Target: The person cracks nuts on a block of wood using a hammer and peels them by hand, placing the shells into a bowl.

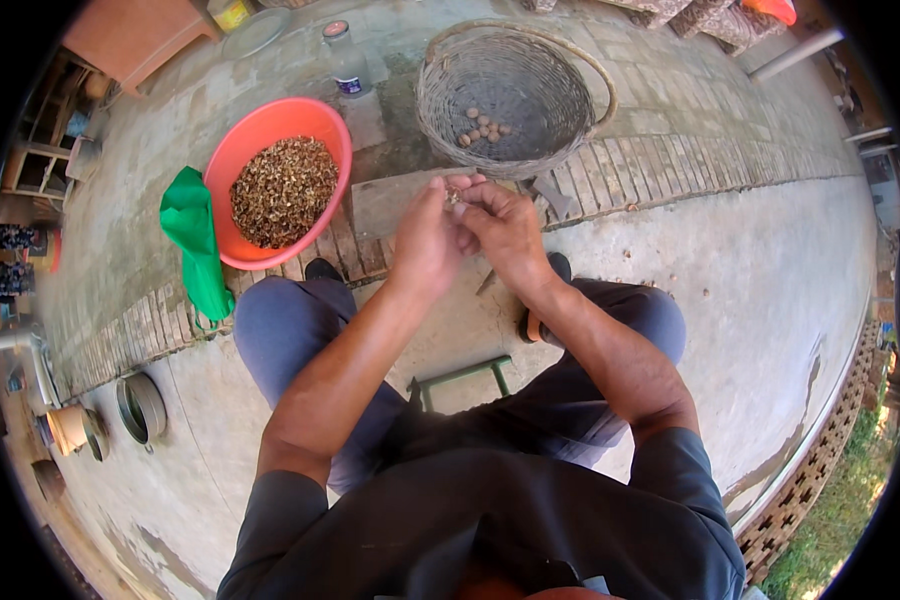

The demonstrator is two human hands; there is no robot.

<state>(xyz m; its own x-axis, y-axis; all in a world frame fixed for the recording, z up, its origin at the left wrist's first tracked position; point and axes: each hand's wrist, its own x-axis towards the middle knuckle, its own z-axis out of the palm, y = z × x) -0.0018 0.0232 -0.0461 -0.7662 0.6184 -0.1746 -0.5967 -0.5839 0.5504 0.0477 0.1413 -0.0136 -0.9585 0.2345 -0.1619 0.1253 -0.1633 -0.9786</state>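
Holding a small pale-brown nut piece [453, 196] between the fingertips of the left hand [427, 235] and the right hand [510, 228], brought close together in the middle of the view. Closed on both sides, the grip, with thumbs and fingers bent around the nut piece. Cannot tell its exact shape, because of being so small and partly covered by the fingers. Held in front of the spread knees [288, 312], near a flat grey slab [378, 206]. Beyond the hands, a wicker basket [448, 95] with a curved handle, and on its bottom a small group of round brown nuts [484, 130]. To the right of the hands, near the basket, a flat grey object [553, 196]; cannot tell its kind. To the left, a red-orange basin [228, 143], containing a wide heap of broken brown pieces [282, 190]. Just beside the left side of the basin, a green bag [192, 235]. Farther away, between basin and basket, a glass jar [347, 65], standing upright. Between the legs, a green frame [466, 377], only partly visible.
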